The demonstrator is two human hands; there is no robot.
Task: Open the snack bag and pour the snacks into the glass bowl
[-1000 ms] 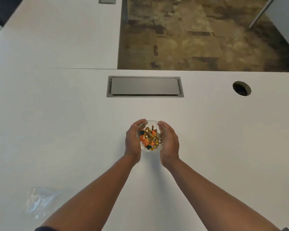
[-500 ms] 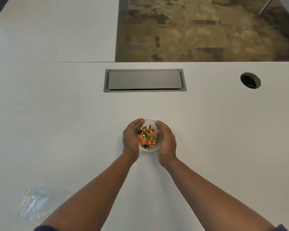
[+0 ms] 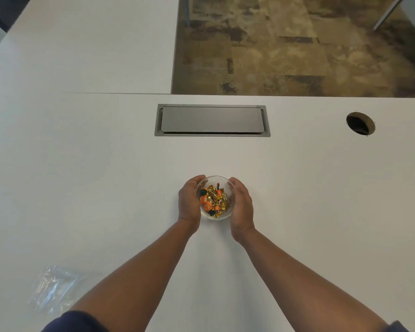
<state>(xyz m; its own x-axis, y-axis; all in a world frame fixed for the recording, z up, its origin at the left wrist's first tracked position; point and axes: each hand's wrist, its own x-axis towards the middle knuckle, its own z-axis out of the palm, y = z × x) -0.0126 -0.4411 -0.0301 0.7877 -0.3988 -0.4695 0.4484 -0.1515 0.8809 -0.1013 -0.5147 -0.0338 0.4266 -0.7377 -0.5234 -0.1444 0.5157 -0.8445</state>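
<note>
Not much has shifted since a second ago, both hands are still cupped around the glass bowl [image 3: 215, 198], which sits about mid-surface, a bit toward the near edge. Left hand [image 3: 188, 202] wraps its left side, right hand [image 3: 241, 207] curls on the right, fingers bent around the glass. Snacks [image 3: 213, 200] in orange and gold wrappers are piled inside. Empty clear snack bag [image 3: 54, 289] lies crumpled near the near-left corner of the white surface [image 3: 82, 188], well apart from the bowl.

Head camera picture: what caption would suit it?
Both hands cup a glass bowl of wrapped snacks; emptied bag aside.
</note>
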